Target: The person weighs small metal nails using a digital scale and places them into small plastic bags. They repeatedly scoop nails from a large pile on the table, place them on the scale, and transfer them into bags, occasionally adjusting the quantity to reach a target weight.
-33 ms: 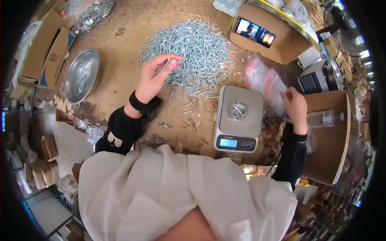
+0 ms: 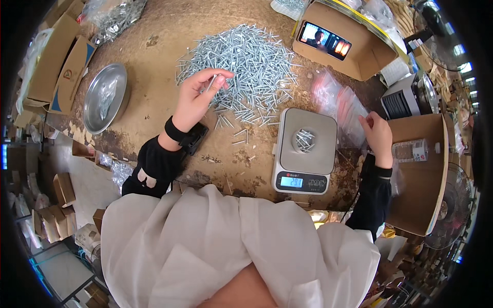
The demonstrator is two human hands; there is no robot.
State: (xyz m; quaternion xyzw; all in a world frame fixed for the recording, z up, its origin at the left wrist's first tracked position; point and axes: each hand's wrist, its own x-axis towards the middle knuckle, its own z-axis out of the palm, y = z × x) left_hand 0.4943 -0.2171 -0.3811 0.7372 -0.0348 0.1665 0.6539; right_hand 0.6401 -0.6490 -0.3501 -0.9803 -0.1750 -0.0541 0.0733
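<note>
Several screws [image 2: 211, 82] pinched in left hand [image 2: 197, 97]; pile [image 2: 246, 61] just beyond

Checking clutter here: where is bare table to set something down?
Bare table lies between the metal pan and the screw pile, and again between the left hand and the scale. Right of the scale, plastic bags crowd the right hand.

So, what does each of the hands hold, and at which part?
Left hand pinches silver metal screws by their shanks; right hand grips clear plastic bags at their lower edge.
</note>
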